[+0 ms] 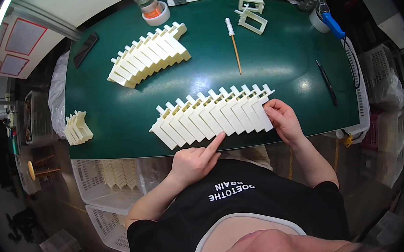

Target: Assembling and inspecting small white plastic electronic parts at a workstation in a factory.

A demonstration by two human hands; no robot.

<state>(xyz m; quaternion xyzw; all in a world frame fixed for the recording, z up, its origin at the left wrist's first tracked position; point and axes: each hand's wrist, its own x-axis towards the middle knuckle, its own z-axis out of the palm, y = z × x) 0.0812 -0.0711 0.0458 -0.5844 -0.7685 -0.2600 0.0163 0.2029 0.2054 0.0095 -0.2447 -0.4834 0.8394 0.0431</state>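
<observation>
Trouble would likely start at the near row (213,116) of cream plastic parts, fanned along the front edge of the green table (279,63). Right hand (284,120) pinches its end piece; left hand (193,162) grips nothing, forefinger touching the row. A careless push could topple pieces off the edge.

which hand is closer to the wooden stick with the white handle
Right. The right hand sits at the near row's right end, below and slightly right of the stick; the left hand points lower down, farther away.
</observation>
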